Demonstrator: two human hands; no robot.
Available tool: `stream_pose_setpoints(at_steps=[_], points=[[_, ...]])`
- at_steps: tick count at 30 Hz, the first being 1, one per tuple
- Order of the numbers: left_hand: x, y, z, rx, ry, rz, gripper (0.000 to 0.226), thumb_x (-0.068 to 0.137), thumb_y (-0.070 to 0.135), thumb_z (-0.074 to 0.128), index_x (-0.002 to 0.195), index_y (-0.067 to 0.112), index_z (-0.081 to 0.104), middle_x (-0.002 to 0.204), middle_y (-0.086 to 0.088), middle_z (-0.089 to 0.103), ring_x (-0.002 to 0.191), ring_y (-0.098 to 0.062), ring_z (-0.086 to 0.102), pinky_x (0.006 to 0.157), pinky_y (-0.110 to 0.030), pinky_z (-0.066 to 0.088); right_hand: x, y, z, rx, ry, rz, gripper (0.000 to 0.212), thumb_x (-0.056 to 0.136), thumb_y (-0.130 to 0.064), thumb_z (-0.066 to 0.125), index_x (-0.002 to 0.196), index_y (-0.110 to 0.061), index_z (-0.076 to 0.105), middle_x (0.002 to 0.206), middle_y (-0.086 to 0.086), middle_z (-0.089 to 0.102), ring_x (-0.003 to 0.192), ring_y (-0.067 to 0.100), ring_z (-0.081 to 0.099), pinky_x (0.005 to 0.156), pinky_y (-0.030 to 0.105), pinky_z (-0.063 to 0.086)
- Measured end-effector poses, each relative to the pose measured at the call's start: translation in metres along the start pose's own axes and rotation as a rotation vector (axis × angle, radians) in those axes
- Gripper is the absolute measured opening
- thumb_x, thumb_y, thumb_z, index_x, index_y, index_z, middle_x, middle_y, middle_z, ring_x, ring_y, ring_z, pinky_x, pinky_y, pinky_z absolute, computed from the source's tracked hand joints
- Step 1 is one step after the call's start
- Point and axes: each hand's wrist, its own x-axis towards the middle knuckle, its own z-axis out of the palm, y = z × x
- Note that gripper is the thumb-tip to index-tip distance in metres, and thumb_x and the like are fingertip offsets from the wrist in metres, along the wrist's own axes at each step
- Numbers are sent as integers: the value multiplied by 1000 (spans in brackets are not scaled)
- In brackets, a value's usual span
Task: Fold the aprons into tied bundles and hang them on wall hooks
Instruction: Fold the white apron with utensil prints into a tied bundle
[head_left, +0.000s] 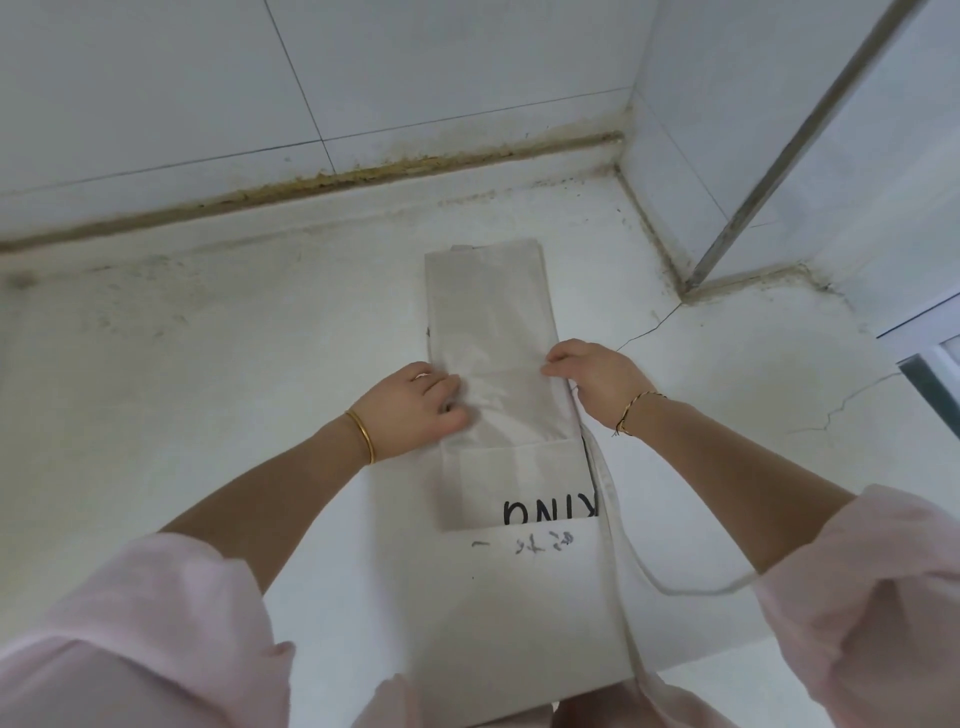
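A pale grey apron (493, 322) lies folded into a long narrow strip on a white counter (208, 364). Its near end is wider and shows black printed letters. My left hand (415, 410) grips the strip's left edge with curled fingers. My right hand (592, 376) pinches the right edge at about the same height. A white apron strap (618, 519) trails from under my right wrist down the right side and loops toward my right sleeve.
White tiled walls (415, 67) meet the counter at a stained seam behind the apron. A tiled corner with a metal strip (769, 171) stands at the back right. Thin cracks run across the counter on the right. A window frame edge (930, 379) shows at far right.
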Motion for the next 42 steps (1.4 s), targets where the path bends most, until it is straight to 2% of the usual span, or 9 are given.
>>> stream_pose_setpoints(at_steps=[4, 7, 9, 12, 15, 19, 26, 33, 42], points=[[3, 4, 3, -98, 5, -216, 33, 72, 4, 37, 96, 17, 55, 85, -7, 70, 62, -23, 64, 74, -33, 52, -5, 5, 5, 70, 25, 16, 68, 73, 20, 39, 130, -15, 56, 141, 1, 45, 128, 22, 43, 96, 11, 25], [8, 7, -6, -387, -114, -607, 30, 76, 22, 35, 103, 20, 50, 72, -9, 61, 62, -28, 59, 63, -33, 47, -9, 7, 5, 142, 55, -4, 60, 75, 20, 42, 124, -10, 60, 137, 7, 51, 127, 24, 45, 99, 9, 20], [16, 5, -14, -793, -258, -1014, 26, 81, 36, 35, 97, 22, 50, 79, -11, 57, 71, -28, 55, 67, -36, 45, -8, 4, 4, 208, 77, -44, 46, 77, 15, 47, 115, -4, 65, 122, 14, 61, 116, 31, 55, 100, 22, 34], [36, 1, -28, -1562, -114, -1601, 22, 90, 31, 46, 73, 16, 47, 71, -9, 48, 58, -20, 51, 56, -26, 43, -5, -8, -7, 296, 89, 127, 26, 85, -1, 56, 110, -1, 65, 112, 15, 65, 107, 30, 58, 90, 27, 40], [39, 2, -27, -1479, -189, -1593, 22, 93, 12, 53, 71, 14, 53, 70, -8, 56, 56, -18, 54, 53, -23, 47, 2, -10, -8, 410, 69, 327, 25, 90, -25, 60, 102, -3, 66, 102, 14, 67, 97, 29, 60, 84, 31, 43], [37, -1, -32, -1641, -303, -1725, 13, 89, 13, 46, 82, 8, 56, 74, -11, 59, 61, -24, 55, 57, -28, 48, 12, -13, 2, 581, 69, 478, 24, 92, -30, 58, 90, -7, 64, 91, 9, 65, 89, 27, 59, 81, 32, 45], [30, 0, -28, -1663, -286, -1600, 26, 92, 14, 59, 117, 6, 57, 96, -8, 67, 78, -19, 65, 65, -29, 58, 24, -24, 9, 419, 232, 390, 17, 92, -16, 53, 77, -8, 53, 58, -4, 47, 66, 23, 47, 61, 32, 38], [26, -4, -29, -1719, -311, -1681, 27, 93, 11, 58, 119, 6, 55, 100, -11, 65, 78, -21, 64, 74, -37, 54, 43, -28, 6, 300, 88, 401, 13, 92, -19, 49, 83, -9, 49, 76, 5, 54, 76, 28, 53, 67, 32, 43], [41, -12, -29, -1567, -405, -1674, 17, 94, 8, 54, 110, 4, 52, 81, -9, 61, 66, -21, 60, 57, -36, 52, 54, -26, -8, 387, 9, 534, 24, 91, -13, 45, 69, -16, 38, 68, -2, 42, 76, 22, 44, 60, 28, 33]])
